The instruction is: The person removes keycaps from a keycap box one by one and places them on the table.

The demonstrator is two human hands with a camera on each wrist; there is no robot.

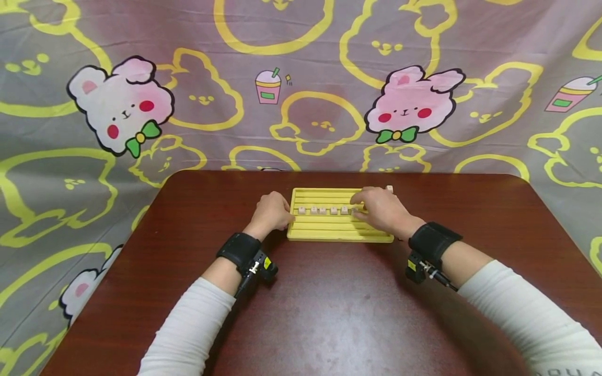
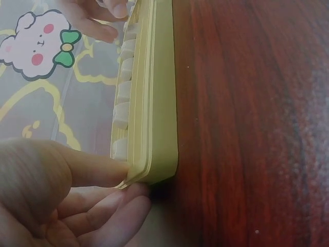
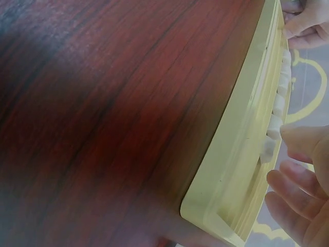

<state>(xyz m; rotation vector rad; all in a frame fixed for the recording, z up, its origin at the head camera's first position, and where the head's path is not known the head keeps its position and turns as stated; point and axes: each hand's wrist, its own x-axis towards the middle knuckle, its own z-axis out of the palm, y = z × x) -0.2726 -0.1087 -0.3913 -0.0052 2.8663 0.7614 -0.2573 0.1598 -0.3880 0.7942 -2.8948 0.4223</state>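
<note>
A yellow rectangular tray (image 1: 340,233) with lengthwise ridges lies on the table. Along its middle stands a row of small white cubes (image 1: 322,211), some with dark marks on the front. My left hand (image 1: 273,210) pinches the tray's left end; in the left wrist view its thumb (image 2: 97,172) lies on the rim and the other fingers curl against the end. Over the tray's right part is my right hand (image 1: 380,208), thumb and fingers parted. The right wrist view has the thumb tip beside the row's last cubes (image 3: 268,149). This hand hides part of the tray.
The dark red wooden table (image 1: 324,303) stretches toward me, its far edge just beyond the tray. Another small white cube (image 1: 389,188) shows behind the right hand, at the tray's far right corner. A patterned cloth (image 1: 310,68) hangs behind the table.
</note>
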